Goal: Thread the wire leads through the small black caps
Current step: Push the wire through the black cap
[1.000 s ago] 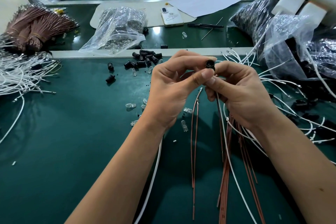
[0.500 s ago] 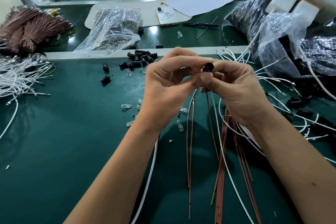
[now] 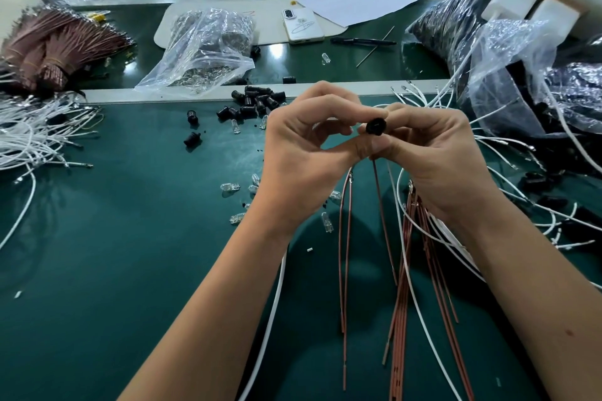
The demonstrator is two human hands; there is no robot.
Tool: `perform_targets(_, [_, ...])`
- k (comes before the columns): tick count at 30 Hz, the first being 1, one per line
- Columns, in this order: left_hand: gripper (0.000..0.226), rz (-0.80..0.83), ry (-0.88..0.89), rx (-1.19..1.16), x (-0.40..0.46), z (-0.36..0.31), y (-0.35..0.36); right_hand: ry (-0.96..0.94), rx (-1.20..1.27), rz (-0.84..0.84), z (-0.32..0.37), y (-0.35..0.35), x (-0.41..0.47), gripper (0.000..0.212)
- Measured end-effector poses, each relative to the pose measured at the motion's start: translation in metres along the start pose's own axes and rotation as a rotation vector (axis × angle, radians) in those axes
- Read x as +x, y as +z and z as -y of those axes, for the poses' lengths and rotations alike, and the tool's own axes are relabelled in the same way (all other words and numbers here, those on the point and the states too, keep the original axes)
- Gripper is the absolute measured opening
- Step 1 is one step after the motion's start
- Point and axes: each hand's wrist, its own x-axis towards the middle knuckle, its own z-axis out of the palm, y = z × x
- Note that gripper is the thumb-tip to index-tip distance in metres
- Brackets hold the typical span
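A small black cap (image 3: 376, 126) sits between the fingertips of both hands above the green table (image 3: 114, 254). My right hand (image 3: 436, 159) pinches the cap from the right. My left hand (image 3: 303, 156) has its thumb against the cap's underside, fingers curled above it. A brown wire lead (image 3: 384, 221) and a white wire lead (image 3: 410, 264) hang down from the hands. Loose brown leads (image 3: 407, 286) lie on the table below. A pile of black caps (image 3: 254, 104) lies beyond the left hand.
Clear small bulbs (image 3: 229, 187) are scattered near the left wrist. White wires (image 3: 35, 137) and brown wire bundles (image 3: 55, 42) lie at the left. Plastic bags (image 3: 202, 49) stand behind; bags of black parts (image 3: 508, 62) and white wires crowd the right. A phone (image 3: 301, 24) lies beyond.
The cap stays held between both hands. The left fingers have drawn back from the cap. A brown lead now hangs straight down from under it.
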Motion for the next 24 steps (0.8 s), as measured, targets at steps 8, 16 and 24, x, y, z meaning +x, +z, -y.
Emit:
perform_targets(8, [0.036,-0.027,-0.071,-0.049,0.0001,0.0026,-0.0008,-0.036,-0.034,-0.003,-0.0017,0.0020,0.0012,0.008])
perform_targets(16, [0.036,-0.056,-0.057,-0.150,-0.0011,0.0033,0.0005,-0.050,-0.118,-0.010,-0.0009,0.0068,0.0002,0.010])
perform_targets(24, [0.035,-0.098,-0.036,-0.178,-0.0018,0.0034,0.0030,-0.042,-0.151,-0.017,-0.0008,0.0073,-0.0018,0.014])
